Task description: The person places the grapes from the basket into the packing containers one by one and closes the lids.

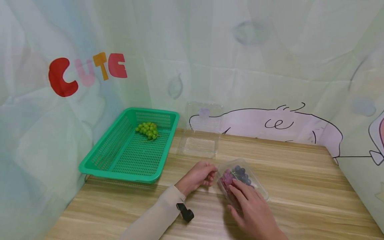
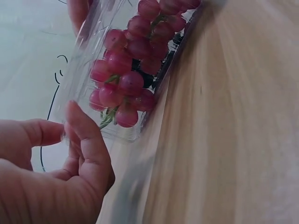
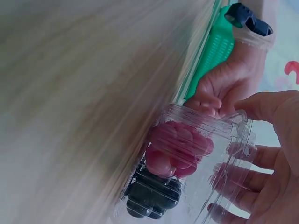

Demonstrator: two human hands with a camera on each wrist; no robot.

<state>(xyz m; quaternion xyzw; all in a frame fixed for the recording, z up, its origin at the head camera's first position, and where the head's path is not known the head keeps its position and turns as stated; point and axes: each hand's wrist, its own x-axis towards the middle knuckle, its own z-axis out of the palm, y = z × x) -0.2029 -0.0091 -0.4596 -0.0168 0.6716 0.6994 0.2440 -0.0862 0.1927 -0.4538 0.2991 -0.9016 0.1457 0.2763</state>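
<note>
A clear plastic clamshell box (image 1: 260,189) lies on the table, holding red grapes (image 2: 131,84) and dark grapes (image 1: 241,174). Its lid appears to be down. At the box's left edge, my left hand (image 1: 201,176) has curled fingers; in the left wrist view its thumb and forefinger pinch the clear rim. My right hand (image 1: 250,206) rests over the lid with fingers extended and spread. In the right wrist view, its thumb touches the box's edge and its other fingers lie against the clear plastic. Part of the box is hidden under that hand.
A green perforated basket (image 1: 163,160) stands at the left with a bunch of green grapes (image 1: 148,129) inside. Behind the hands is another clear clamshell box (image 1: 199,146), its lid raised against the printed curtain (image 1: 210,50). The wooden table (image 1: 306,186) extends rightward.
</note>
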